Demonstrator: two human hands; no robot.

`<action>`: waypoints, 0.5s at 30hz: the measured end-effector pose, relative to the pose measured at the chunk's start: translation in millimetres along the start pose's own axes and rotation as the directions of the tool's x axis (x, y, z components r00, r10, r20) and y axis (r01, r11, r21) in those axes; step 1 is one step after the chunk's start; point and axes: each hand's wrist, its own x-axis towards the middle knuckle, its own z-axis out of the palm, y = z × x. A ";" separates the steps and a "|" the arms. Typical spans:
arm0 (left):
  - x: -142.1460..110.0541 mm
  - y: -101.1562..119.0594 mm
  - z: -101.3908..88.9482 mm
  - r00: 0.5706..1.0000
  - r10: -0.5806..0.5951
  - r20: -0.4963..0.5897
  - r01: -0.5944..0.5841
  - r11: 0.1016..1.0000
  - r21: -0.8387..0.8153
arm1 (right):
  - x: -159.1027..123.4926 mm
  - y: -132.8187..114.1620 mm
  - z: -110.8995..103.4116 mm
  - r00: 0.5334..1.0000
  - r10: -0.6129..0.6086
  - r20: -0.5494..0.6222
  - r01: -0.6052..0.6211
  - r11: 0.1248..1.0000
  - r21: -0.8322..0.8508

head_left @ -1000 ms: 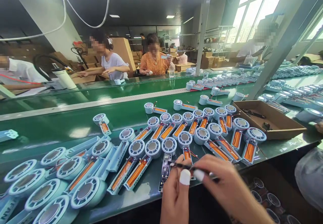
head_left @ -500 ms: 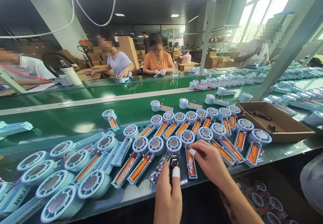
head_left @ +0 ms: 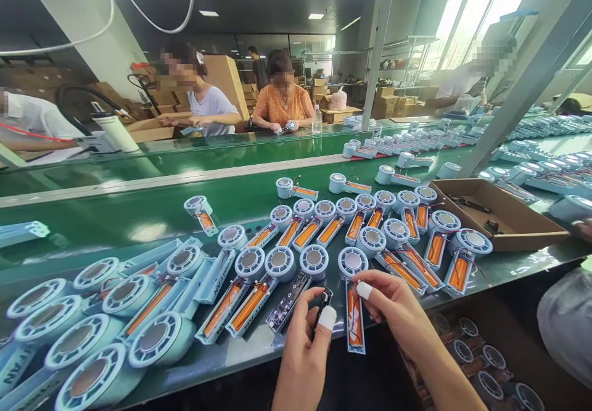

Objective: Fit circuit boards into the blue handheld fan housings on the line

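Note:
My left hand (head_left: 305,343) pinches a small black part (head_left: 324,303) between thumb and a taped finger, low in the middle of the view. My right hand (head_left: 393,309) rests its fingers on a light-blue fan half with an orange battery (head_left: 354,312), its taped fingertip near the round fan head (head_left: 352,261). To the left of my left hand lies another fan half with a bare circuit board (head_left: 289,300). Several more open fan halves with orange batteries (head_left: 333,229) lie in rows on the green belt beyond my hands.
Closed light-blue fan shells (head_left: 111,324) pile at the near left. A shallow cardboard tray (head_left: 499,216) sits on the right. A green conveyor belt (head_left: 139,213) runs across. Other people work on its far side. A metal post (head_left: 513,84) slants on the right. Round parts (head_left: 481,361) lie below the bench.
My right hand has dragged one fan half toward the bench edge and now lies on it. My left hand keeps the black part, shifted slightly right.

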 end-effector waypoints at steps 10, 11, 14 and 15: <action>10.7 2.0 -3.3 0.994 0.049 0.102 -0.071 0.971 0.229 | -3.3 1.1 -1.5 0.941 -0.300 0.154 0.335 0.778 -0.532; 12.5 0.7 -2.5 0.994 0.052 0.096 -0.075 0.964 0.256 | -3.5 1.1 -1.3 0.942 -0.305 0.137 0.328 0.760 -0.562; 16.7 0.3 1.7 0.996 0.029 0.084 -0.049 0.968 0.245 | -4.2 1.5 0.3 0.930 -0.342 0.136 0.351 0.710 -0.610; 17.6 1.3 3.1 0.996 0.017 0.093 -0.038 0.971 0.235 | -4.4 1.9 1.0 0.918 -0.366 0.152 0.378 0.692 -0.615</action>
